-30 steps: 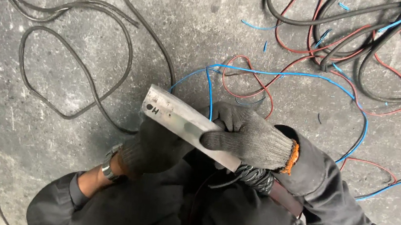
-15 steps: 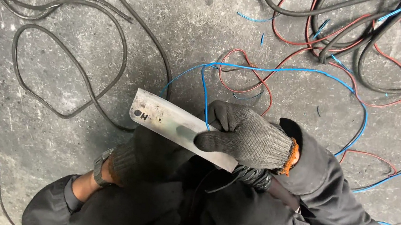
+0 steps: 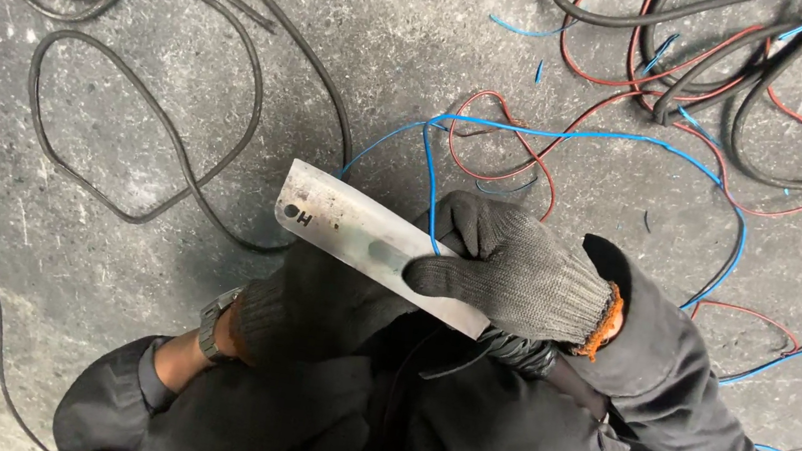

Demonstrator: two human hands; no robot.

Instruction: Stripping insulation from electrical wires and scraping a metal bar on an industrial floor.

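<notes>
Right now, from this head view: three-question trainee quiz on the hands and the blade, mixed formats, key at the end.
1. True or false: the right hand lies on top of the flat metal blade.
2. Which wire runs up against the blade under the right hand's fingers? A red, B blue, C black.
3. Fill in: the left hand sits ___ the blade.

Key
1. True; the gloved fingers press on its face.
2. B, the blue wire, looping away across the concrete floor.
3. Under; a wristwatch shows at that wrist.
</notes>
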